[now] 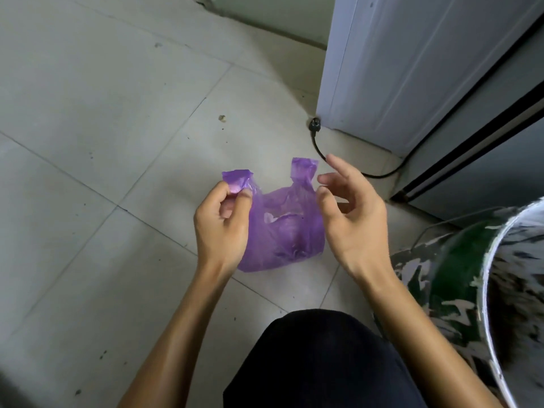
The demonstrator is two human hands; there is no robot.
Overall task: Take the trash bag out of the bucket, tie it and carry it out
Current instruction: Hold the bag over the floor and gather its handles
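Left grip: left hand [221, 222] pinches the left handle loop [238, 179] of the purple trash bag [287, 231] between thumb and fingers; pinch closed on the plastic.
Right grip: right hand [351, 222] open, fingers spread and curled, just beside the right handle loop [304, 169]; cannot tell whether a fingertip touches it, no grasp visible.
Bag: small, translucent, crumpled, between the two hands; both loops stand up, untied. Bottom appears to rest on or just above the floor; cannot tell which.
Bucket: green, smeared with white paint, lower right [459, 275]; bag is outside it, to its left.
Floor: pale tiles [103, 113], dusty, with specks.
Beyond: black cord with plug [316, 136] on the floor by a white appliance [412, 69].
Foreground: dark-clothed knee [318, 363].
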